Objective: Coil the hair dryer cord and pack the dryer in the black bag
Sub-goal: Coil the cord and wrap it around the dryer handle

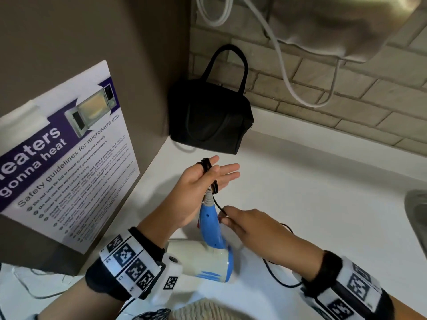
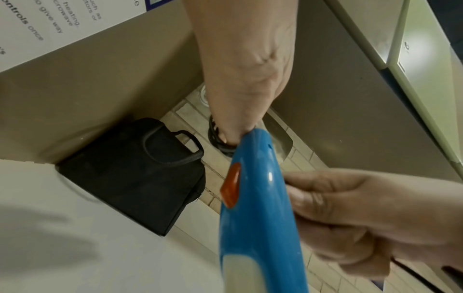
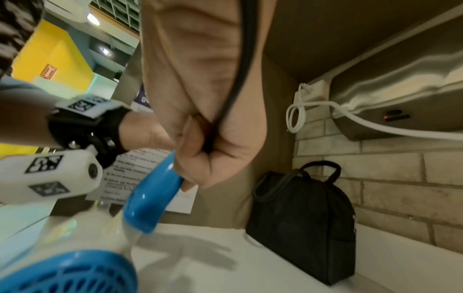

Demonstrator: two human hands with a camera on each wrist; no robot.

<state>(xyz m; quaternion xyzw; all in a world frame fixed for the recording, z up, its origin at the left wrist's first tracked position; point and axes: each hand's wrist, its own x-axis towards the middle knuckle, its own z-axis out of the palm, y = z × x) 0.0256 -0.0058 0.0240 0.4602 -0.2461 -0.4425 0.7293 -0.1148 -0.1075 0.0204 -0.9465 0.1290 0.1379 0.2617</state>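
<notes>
The black bag (image 1: 208,118) (image 2: 132,174) (image 3: 303,222) stands shut in the back corner of the white counter (image 1: 300,192), handles up. The blue and white hair dryer (image 1: 208,262) (image 2: 258,218) (image 3: 150,198) lies in front of me, its blue handle pointing up at my left hand (image 1: 198,185) (image 2: 245,69). That hand's fingers are straight, and loops of the black cord (image 1: 209,172) (image 3: 246,49) run round its thumb and across the palm. Beside the handle, my right hand (image 1: 249,225) (image 2: 350,218) (image 3: 200,99) pinches the loose cord, which trails back under its wrist.
A microwave safety poster (image 1: 69,158) hangs on the brown panel at left. A white cable (image 1: 284,72) droops down the brick wall from a steel unit (image 1: 335,24) at top right. A sink edge (image 1: 416,218) shows at far right. A thin white wire (image 1: 34,294) lies near left.
</notes>
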